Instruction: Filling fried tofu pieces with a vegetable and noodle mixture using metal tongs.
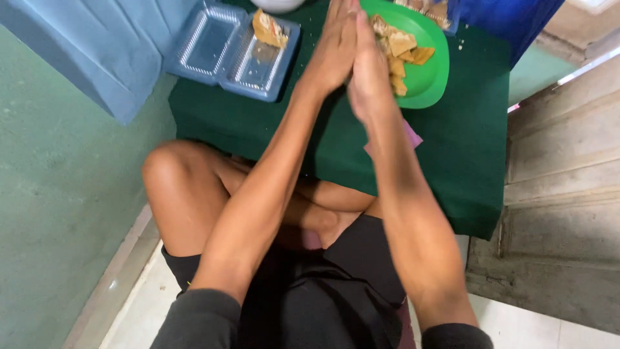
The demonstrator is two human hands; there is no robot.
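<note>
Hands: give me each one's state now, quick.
Left hand: open, flat against the right, holding nothing.
Right hand: open, flat against the left, holding nothing.

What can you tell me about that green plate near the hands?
The green plate is round, smooth and glossy, plastic by its look, with a raised rim. It lies flat on the dark green cloth at the far side of the table. Cut pieces of light-brown food are heaped on its left half; its right half is bare. The right hand, pressed palm to palm against the left hand, hides its left edge.
</note>
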